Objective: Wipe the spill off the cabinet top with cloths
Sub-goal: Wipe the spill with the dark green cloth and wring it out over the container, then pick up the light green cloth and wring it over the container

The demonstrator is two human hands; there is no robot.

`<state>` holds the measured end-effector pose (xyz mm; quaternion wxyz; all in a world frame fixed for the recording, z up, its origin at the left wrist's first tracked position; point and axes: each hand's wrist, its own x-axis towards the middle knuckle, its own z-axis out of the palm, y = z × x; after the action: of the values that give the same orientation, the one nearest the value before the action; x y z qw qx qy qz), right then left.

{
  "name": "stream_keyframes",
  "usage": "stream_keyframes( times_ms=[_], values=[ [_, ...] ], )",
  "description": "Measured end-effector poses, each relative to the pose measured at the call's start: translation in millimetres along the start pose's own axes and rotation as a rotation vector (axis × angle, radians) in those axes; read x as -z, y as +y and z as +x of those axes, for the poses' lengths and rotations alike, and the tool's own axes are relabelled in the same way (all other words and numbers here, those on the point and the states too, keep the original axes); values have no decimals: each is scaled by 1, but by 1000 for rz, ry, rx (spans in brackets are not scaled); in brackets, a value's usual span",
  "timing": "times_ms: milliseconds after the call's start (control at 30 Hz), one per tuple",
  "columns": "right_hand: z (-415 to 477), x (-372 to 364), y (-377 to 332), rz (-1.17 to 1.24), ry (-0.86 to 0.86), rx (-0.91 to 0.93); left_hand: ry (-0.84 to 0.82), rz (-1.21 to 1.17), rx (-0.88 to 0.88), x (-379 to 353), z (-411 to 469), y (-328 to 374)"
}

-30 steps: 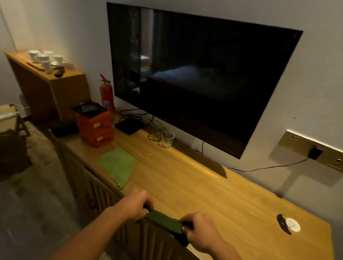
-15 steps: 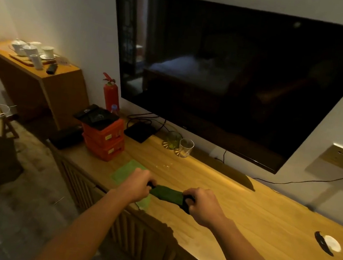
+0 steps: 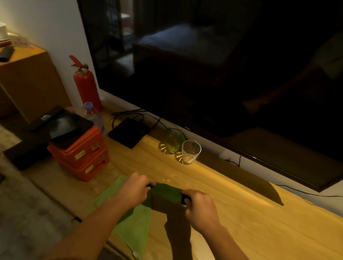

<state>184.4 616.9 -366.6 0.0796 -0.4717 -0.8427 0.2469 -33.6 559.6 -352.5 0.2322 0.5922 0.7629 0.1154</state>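
Observation:
A dark green folded cloth (image 3: 166, 192) is stretched between my two hands just above the wooden cabinet top (image 3: 262, 226). My left hand (image 3: 134, 189) grips its left end and my right hand (image 3: 200, 208) grips its right end. A light green cloth (image 3: 135, 224) lies flat on the cabinet top below my left forearm, reaching the front edge. A few small shiny drops (image 3: 169, 177) sit on the wood just beyond the dark cloth.
A clear glass (image 3: 190, 152) and a green glass (image 3: 172, 142) stand under the wall-mounted TV (image 3: 220, 59). Stacked orange boxes (image 3: 79, 152) with a black tray, a black box (image 3: 129, 131), a water bottle and a red fire extinguisher (image 3: 86, 83) are at the left.
My view and both hands have moved forward and left along the cabinet with the dark cloth, which now hangs over the light green cloth, near the drops.

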Motion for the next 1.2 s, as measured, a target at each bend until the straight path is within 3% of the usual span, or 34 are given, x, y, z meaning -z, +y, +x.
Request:
stream_keyframes(
  times_ms=[233, 367, 633, 800, 967, 1200],
  values=[
    [88, -64, 26, 9, 78, -54, -38, 66, -145, -35, 105, -60],
    [106, -107, 24, -9, -2, -84, -248, 196, -150, -42, 130, -96],
    [130, -127, -2, -93, -56, -77, -189, 178, -80, -41, 144, -140],
    [133, -127, -12, -79, -108, -94, -127, 159, -120, -35, 140, -138],
    [118, -123, -22, -127, -188, -75, -112, 300, -193, -27, 113, -144],
    [42, -155, -76, -78, -155, -105, -203, 345, -260, -49, 39, -165]
  ],
)
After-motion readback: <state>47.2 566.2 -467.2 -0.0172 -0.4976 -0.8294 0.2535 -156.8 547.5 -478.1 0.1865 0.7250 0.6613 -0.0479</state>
